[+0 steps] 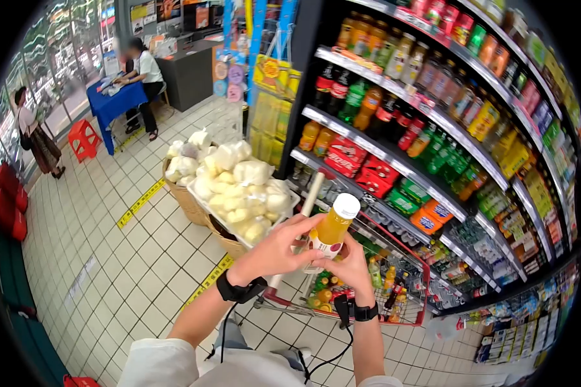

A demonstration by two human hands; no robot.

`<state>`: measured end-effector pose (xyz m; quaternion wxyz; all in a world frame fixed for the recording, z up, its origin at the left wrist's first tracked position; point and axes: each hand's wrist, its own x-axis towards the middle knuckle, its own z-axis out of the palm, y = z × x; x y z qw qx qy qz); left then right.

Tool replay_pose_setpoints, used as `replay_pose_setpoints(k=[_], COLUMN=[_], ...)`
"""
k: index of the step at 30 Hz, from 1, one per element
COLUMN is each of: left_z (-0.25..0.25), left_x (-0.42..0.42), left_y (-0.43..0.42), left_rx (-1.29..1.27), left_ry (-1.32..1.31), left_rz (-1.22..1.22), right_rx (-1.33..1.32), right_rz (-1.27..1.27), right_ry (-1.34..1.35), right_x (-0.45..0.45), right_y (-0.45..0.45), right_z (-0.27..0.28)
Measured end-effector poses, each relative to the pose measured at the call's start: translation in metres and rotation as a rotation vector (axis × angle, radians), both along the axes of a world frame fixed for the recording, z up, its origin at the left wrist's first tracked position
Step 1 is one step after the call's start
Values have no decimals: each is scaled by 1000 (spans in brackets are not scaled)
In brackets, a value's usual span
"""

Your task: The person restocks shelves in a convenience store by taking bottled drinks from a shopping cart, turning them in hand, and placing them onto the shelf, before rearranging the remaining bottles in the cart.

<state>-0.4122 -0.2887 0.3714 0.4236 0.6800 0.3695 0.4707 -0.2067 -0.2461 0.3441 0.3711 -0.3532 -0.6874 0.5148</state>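
Observation:
A bottle of yellow juice with a white cap (332, 227) is held upright, slightly tilted, between both hands. My left hand (279, 244) wraps round its left side, and my right hand (351, 263) grips its lower right side, fingers near the label. Beneath and behind the hands stands a shopping cart (425, 284) with a red rim and several bottles inside. Black bands with cables sit on both wrists.
Drink shelves (394, 155) rise on the right. Left of the cart, a white tray (231, 236) of bagged pale produce rests on baskets. Farther back are a red stool (84, 140), a blue-covered table (117, 98), seated people and a standing person (37, 132).

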Motion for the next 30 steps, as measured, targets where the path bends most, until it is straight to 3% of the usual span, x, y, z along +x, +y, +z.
replay_pose_setpoints(k=[7,18,22,25,27,28,30], left_z=[-2,41,67,91,114,125,150], left_x=[-125,-115,-107,-98,-94,-92,-89], left_y=[26,136,193,238,272,294,339], left_rx=[-45,124,319,430,472,525,594], left_ry=[29,80,194,142,81,90,47], left_rz=[39,-45,-19,6,-18,1,-12], right_rx=[131,293,482,518,551,671,709], right_rz=[-20,-180,-266,-311,-365,-443,-453], right_ry=[-40,-111,-180,-140,-251,-268,-103], right_x=[-127,-109,-101,-100,-95,-96,-102], right_y=[34,124,166,202,236,249,286], right_z=[-10,32,77,116,137,155,186])
